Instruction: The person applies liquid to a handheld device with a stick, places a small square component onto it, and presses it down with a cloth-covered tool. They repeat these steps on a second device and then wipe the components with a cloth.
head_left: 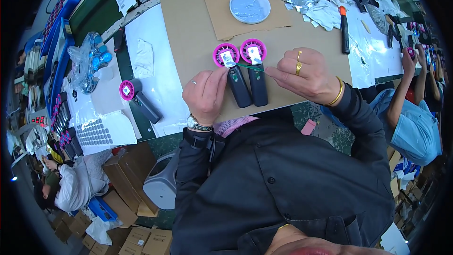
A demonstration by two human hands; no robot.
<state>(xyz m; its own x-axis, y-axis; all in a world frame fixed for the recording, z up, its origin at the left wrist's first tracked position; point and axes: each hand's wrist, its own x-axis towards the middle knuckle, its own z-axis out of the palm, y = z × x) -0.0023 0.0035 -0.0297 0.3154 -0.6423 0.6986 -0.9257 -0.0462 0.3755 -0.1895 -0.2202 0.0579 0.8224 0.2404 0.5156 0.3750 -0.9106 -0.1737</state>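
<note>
Two handheld devices like small fans lie side by side, a left one (240,87) and a right one (258,85), with round pink heads and dark handles. A small white square (227,57) sits on the left head, another (255,55) on the right one. My right hand (304,75) pinches a thin green stick (249,66), which reaches left across both devices toward the left white square. My left hand (205,92) has thumb and forefinger pressed together beside that square; whatever is between the fingertips is too small to make out.
Brown cardboard (188,33) covers the table, bearing a round dish of bluish-white paste (250,7). A similar pink-headed device (147,107) and a sticker sheet (101,130) lie left. An orange-and-black cutter (344,30) lies right. A co-worker in light blue (413,125) works at right.
</note>
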